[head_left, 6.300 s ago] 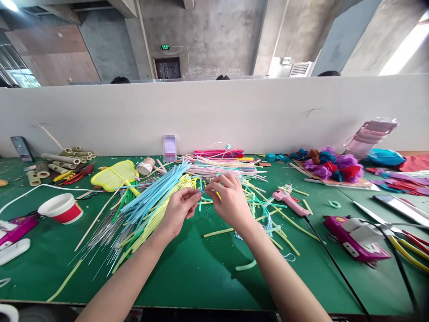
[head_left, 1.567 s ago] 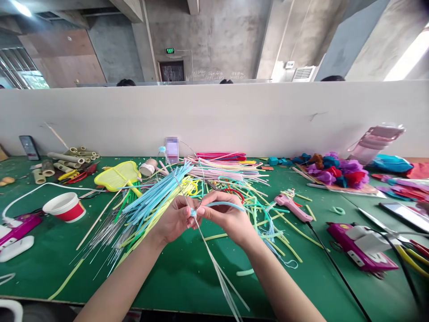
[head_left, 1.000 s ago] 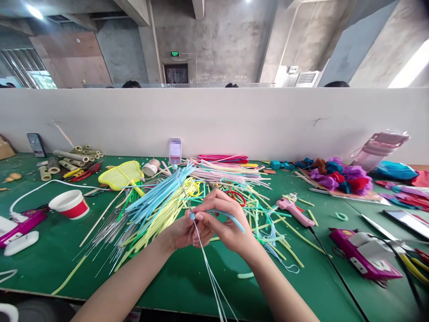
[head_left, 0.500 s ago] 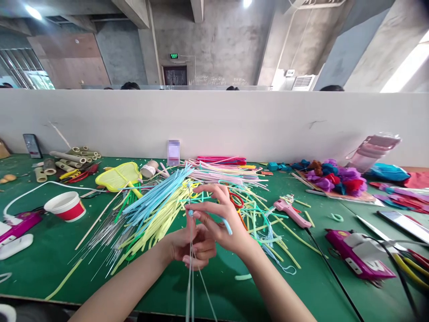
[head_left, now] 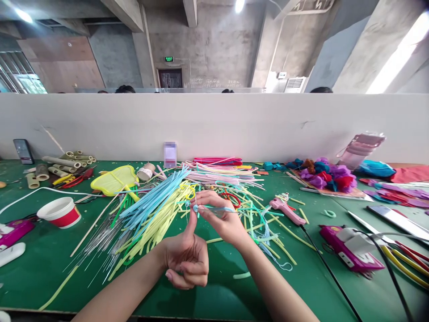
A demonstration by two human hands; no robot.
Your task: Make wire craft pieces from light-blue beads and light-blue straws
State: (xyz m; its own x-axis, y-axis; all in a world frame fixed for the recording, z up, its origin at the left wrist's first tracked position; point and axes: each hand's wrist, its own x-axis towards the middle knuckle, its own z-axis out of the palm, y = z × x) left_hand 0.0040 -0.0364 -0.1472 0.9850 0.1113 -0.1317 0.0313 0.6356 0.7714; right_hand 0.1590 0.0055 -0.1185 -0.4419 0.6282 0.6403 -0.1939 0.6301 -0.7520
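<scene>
My right hand (head_left: 223,221) pinches a small light-blue knot or bead (head_left: 195,208) between thumb and fingertips. From it a blue strand (head_left: 219,209) runs right across the fingers. Below, my left hand (head_left: 189,259) has its thumb raised, the tip against the right fingertips and the small blue piece. Its other fingers are curled; whether something thin is pinched behind the thumb is hidden. A second small blue bit (head_left: 187,204) shows just left of the fingertips. Behind the hands lie bundles of blue pipe cleaners (head_left: 156,197) and yellow pipe cleaners (head_left: 157,228).
A paper cup (head_left: 60,212), a yellow net-like paddle (head_left: 114,180) and bamboo pieces (head_left: 69,163) lie left. On the right are a pink glue gun (head_left: 287,212) with a black cord, a purple power strip (head_left: 351,250), scissors (head_left: 372,230) and colourful petals (head_left: 326,174). A white partition (head_left: 214,125) stands behind.
The pale strands that hung down toward me no longer show there; a blue strand now lies across my right fingers. My left hand has turned and dropped slightly, its thumb more upright.
</scene>
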